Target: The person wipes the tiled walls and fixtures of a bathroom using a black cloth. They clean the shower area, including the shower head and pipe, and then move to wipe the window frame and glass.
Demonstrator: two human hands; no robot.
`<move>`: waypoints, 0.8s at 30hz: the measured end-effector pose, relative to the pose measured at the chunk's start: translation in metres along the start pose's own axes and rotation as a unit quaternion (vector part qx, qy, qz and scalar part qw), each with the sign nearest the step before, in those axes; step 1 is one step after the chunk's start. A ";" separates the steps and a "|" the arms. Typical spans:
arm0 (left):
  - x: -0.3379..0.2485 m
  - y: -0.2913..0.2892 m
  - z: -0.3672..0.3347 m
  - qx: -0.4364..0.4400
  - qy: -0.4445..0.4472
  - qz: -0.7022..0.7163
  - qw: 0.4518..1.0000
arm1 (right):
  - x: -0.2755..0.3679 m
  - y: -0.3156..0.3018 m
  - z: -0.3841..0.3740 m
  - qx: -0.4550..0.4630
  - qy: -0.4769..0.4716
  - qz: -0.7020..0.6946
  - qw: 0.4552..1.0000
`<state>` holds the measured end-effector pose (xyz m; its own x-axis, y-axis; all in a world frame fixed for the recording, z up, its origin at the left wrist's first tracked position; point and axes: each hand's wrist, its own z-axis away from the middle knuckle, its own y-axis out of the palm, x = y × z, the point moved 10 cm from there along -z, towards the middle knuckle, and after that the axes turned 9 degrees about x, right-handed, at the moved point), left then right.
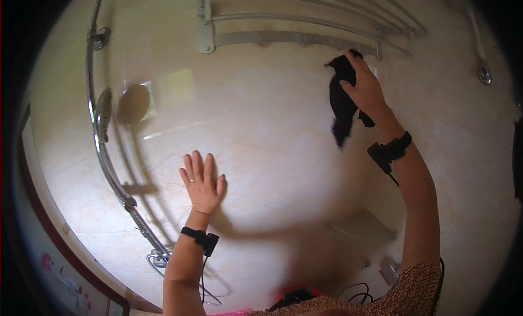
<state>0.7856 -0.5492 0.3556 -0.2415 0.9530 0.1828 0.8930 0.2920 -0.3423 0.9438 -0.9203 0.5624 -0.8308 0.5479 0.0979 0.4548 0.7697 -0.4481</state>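
My left hand (201,182) lies flat against the pale marbled wall tiles (261,120), fingers spread, with a ring on one finger and nothing held. Higher up and to the right, my right hand (365,90) holds a black cloth (343,98) against the wall, just under the metal towel rack (305,38). The cloth hangs down in a loose, crumpled strip below my fingers, and part of it is hidden behind my palm. Black bands with small boxes and cables are strapped round both wrists.
A chrome shower rail (93,98) with a shower head (103,114) runs down the left. A small spray head (484,73) hangs at the right. Low on the wall is a ledge-like shelf (365,226). A flowered panel (60,278) stands at lower left.
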 end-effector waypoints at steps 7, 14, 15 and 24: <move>0.006 -0.004 0.002 -0.013 0.001 0.015 1.000 | 0.052 -0.063 -0.003 -0.209 -0.055 -0.025 0.976; 0.008 -0.008 0.003 -0.022 0.001 0.037 0.999 | 0.081 -0.054 -0.031 -0.114 -0.073 0.042 0.990; 0.008 -0.008 0.003 -0.017 0.001 0.036 0.999 | 0.080 -0.045 -0.035 -0.098 -0.054 0.050 0.992; 0.010 -0.005 0.002 -0.009 0.008 0.065 0.998 | 0.095 -0.071 -0.062 -0.088 0.045 0.204 0.974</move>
<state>0.7780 -0.5410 0.3575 -0.1169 0.9813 0.1529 0.9231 0.1641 -0.3478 0.8523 -0.9024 0.6581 -0.5413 0.8405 0.0250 0.7956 0.5216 -0.3081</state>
